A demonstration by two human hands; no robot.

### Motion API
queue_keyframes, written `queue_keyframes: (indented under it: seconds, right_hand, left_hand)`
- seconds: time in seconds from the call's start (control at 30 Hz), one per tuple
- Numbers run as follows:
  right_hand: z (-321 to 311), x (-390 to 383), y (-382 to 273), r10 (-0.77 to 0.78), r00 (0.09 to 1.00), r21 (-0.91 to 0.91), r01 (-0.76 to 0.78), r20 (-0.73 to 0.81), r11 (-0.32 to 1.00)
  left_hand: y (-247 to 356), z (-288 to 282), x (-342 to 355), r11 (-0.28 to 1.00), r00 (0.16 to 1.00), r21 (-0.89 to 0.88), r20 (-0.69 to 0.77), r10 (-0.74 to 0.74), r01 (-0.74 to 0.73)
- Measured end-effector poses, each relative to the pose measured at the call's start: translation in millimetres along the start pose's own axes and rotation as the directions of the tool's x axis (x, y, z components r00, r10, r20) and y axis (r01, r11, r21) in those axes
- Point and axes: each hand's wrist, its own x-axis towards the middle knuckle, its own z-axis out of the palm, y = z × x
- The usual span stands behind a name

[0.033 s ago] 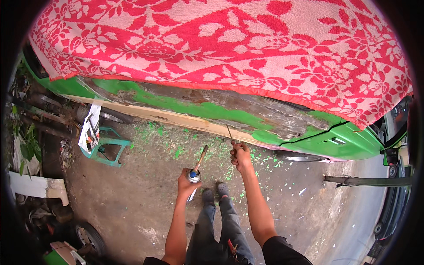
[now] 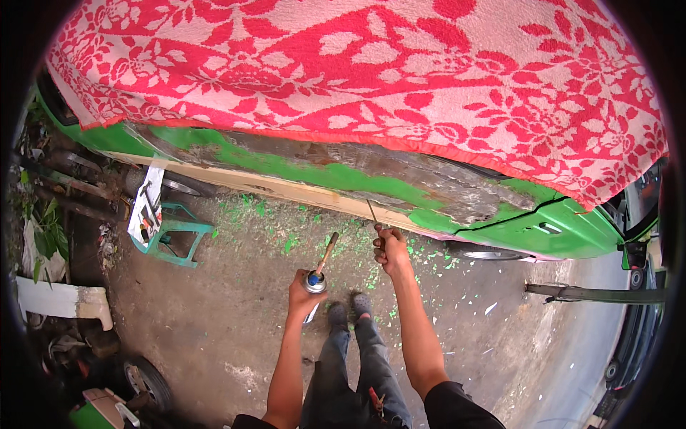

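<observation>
Head view: right hand (image 2: 392,250), nearer the green panel (image 2: 336,176), is pinching a thin rod (image 2: 371,209) endwise toward it, while left hand (image 2: 296,294), farther off, is encircling a canister (image 2: 314,284) with curled fingers.

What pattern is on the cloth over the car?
Floral, in red and pale pink; the cloth shows best in the head view.

Room lies between can (image 2: 315,288) and stool (image 2: 184,226); the green vehicle (image 2: 321,174) blocks ahead

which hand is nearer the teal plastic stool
Left. The left hand is to the right of the teal plastic stool; the right hand is farther right, past the left.
</observation>
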Motion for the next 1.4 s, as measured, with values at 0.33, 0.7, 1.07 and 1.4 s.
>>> queue_keyframes:
  seconds: [0.33,0.7,1.07,1.4]
  right_hand:
    - [0,10,-34,0.072,0.997,0.069,-0.073,0.015,0.995]
    - [10,17,-29,0.106,0.994,0.091,-0.107,0.015,0.990]
    - [18,18,-25,0.083,0.994,0.137,-0.073,-0.069,0.988]
    - [22,4,-29,0.086,0.994,0.160,-0.074,-0.072,0.984]
  left_hand:
    - [5,22,14,0.997,0.998,-0.034,-0.030,-0.064,0.063]
    - [31,35,32,0.998,0.998,-0.039,-0.040,-0.043,0.042]
    - [26,36,39,0.998,0.999,-0.052,-0.012,-0.044,0.044]
    - [25,30,40,0.998,0.999,-0.039,-0.025,-0.044,0.043]
